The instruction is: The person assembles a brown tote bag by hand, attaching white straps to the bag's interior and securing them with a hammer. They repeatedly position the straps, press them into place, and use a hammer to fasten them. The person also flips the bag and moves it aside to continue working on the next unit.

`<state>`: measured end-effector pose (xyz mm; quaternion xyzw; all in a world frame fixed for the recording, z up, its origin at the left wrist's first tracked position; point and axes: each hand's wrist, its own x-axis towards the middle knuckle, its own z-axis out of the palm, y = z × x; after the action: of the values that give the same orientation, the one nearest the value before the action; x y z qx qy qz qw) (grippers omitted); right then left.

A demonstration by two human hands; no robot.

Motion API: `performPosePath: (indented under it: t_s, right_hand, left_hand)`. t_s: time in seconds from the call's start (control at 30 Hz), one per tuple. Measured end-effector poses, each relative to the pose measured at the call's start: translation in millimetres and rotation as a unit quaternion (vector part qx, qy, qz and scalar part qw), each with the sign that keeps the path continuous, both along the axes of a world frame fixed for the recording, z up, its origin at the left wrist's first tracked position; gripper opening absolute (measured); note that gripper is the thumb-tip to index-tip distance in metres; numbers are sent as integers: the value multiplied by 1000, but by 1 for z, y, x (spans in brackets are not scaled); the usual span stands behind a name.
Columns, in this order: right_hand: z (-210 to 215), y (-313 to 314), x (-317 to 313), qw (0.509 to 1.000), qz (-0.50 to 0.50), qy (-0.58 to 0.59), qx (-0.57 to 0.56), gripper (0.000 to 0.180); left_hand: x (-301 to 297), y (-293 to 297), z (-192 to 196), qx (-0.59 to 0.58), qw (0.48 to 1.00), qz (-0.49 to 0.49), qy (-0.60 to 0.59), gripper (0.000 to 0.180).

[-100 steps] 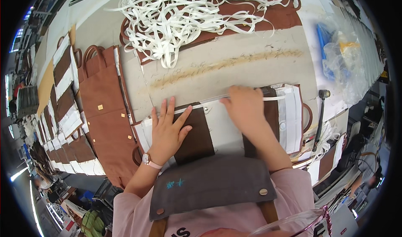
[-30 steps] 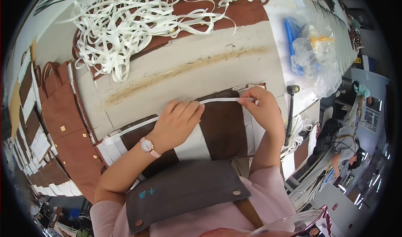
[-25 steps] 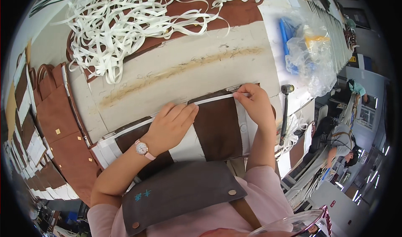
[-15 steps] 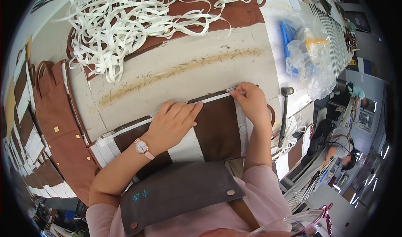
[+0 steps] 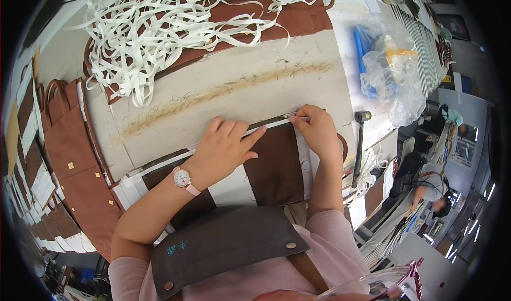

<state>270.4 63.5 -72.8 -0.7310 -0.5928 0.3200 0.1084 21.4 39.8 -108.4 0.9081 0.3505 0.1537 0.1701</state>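
The left hand point(image 5: 223, 148) lies palm down on the far edge of the striped panel point(image 5: 274, 165), its fingers loosely spread; the index finger points right along the white strip point(image 5: 277, 123), and the thumb stands apart from it over the panel; the right hand point(image 5: 318, 133) pinches the white strip between thumb and index finger near the panel's far right corner, its other fingers curled in; the white strip runs along the panel's far edge, passing under the left hand and showing again to its left; the panel, banded in dark brown and white, lies flat on the worktable just in front of the person, and a brown loop handle point(image 5: 343, 148) shows beyond its right side; a watch point(image 5: 182, 178) with a pink strap sits on the left wrist.

Beyond the panel is a grey board point(image 5: 239, 101) with a rough brownish streak across it; past that, a tangled heap of white tape point(image 5: 154, 32) rests on a brown bag piece point(image 5: 301, 22); at the left lies 1 brown bag point(image 5: 80, 165) with small yellow squares on it; to the right, a hammer point(image 5: 359, 144) lies near a clear plastic bag point(image 5: 394, 80); farther right, 1 co-worker point(image 5: 428, 181) in grey leans over another worktop.
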Motion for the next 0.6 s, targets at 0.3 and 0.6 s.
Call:
performPosePath:
  t_s: [0.3, 0.6]
  right_hand:
    - [-6, -3, -3, 994, 32, -78, 63, 20]
    - [-6, -17, 34, 990, -121, 55, 41, 13]
  left_hand:
    - [33, 14, -3, 19, 999, -31, -9, 68]
    - [34, 22, -12, -31, 998, -58, 13, 73]
